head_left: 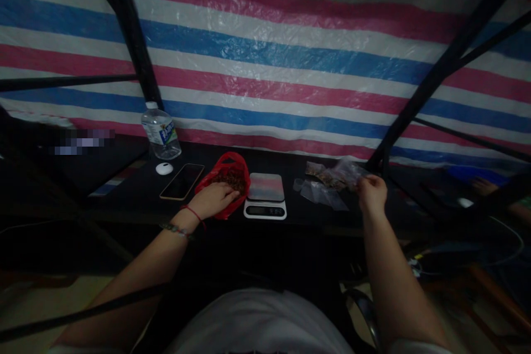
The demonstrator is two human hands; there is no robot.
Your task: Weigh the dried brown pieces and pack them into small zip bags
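Observation:
My left hand (pixel 215 199) lies over the mouth of a red plastic bag (pixel 227 212), fingers stretched out onto its small brown dried pieces (pixel 232 180). A kitchen scale (pixel 266 188) with a white body stands just right of the bag, with its display facing me; I cannot read it. On the right, my right hand (pixel 373 194) pinches the edge of a clear plastic bag (pixel 350 170). Left of that hand are small clear bags, one with brownish bits (pixel 317 170) inside, and flat clear bags (pixel 323 194).
A phone (pixel 182 181), a white mouse-like object (pixel 164 168) and a clear bottle (pixel 162 134) stand left of the red bag. Black metal bars (pixel 136 38) frame both sides. Behind hangs a striped sheet (pixel 265 66). Another person's hand (pixel 484 186) shows at far right by a blue item.

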